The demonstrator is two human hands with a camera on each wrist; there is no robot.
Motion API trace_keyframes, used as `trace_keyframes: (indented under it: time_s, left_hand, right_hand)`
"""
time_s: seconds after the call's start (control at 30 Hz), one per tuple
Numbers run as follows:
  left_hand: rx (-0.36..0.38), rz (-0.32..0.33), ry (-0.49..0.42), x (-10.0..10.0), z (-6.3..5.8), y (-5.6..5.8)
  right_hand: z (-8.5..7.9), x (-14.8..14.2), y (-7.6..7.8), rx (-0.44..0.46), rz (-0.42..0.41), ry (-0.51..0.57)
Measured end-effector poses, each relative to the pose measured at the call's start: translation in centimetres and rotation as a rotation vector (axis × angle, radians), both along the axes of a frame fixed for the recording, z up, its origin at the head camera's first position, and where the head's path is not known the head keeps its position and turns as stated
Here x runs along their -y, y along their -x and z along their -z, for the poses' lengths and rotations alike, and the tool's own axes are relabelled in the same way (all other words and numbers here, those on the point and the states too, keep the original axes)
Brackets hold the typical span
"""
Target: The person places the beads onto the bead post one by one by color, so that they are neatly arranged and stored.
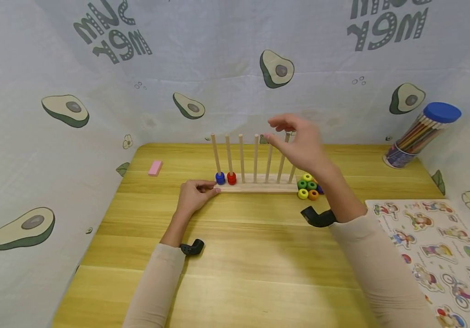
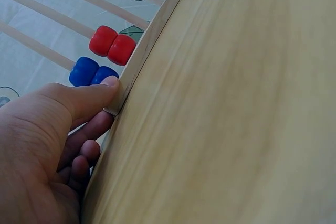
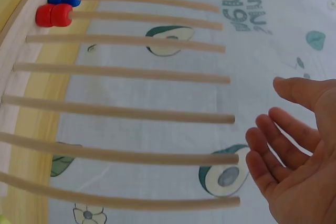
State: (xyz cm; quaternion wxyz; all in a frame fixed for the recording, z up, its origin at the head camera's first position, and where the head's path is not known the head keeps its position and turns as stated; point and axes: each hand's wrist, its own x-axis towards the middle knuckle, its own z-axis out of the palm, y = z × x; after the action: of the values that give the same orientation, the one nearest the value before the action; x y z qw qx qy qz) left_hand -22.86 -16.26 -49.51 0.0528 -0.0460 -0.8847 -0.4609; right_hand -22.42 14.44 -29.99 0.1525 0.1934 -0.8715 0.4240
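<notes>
Beads are being put onto the rack by colour, it seems: two blue beads (image 1: 220, 178) sit on the leftmost peg and two red beads (image 1: 231, 178) on the next, while the other five pegs are bare. The left hand (image 1: 193, 197) pinches the left end of the rack's base (image 1: 255, 187), thumb against fingers, probably to steady it. The right hand (image 1: 302, 143) hangs by the peg tops, thumb apart from loosely bent fingers, with nothing in its grasp. The next move likely calls for picking from the loose beads (image 1: 311, 186) just beside the base's right end, partly hidden by the forearm, then lowering one over a peg. The wooden table (image 1: 235, 273) also bears a pink block (image 1: 155, 168), a pencil jar (image 1: 419, 134) and a picture sheet (image 1: 444, 239); avocado-print cloth (image 1: 218, 54) hangs around it.
</notes>
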Motion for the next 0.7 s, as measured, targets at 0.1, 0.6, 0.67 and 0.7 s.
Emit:
trace_keyframes:
  time_s: [0.1,0.6,0.67,0.7]
  left_hand:
    - [0.000,-0.002,-0.001,0.0,0.0,0.0]
    - [-0.008,0.000,0.000,0.1,-0.1,-0.2]
    - [-0.009,0.002,0.001,0.0,-0.1,-0.2]
    - [-0.008,0.002,0.001,0.0,-0.1,-0.2]
  right_hand:
    - [0.4,-1.8,-0.5,-0.014,0.042,0.040]
    - [5.6,-8.4,-2.9,0.154,0.199,-0.052]
    - [6.7,-8.9,-3.1,0.173,0.194,-0.073]
    - [7.2,-9.2,-3.2,0.179,0.190,-0.080]
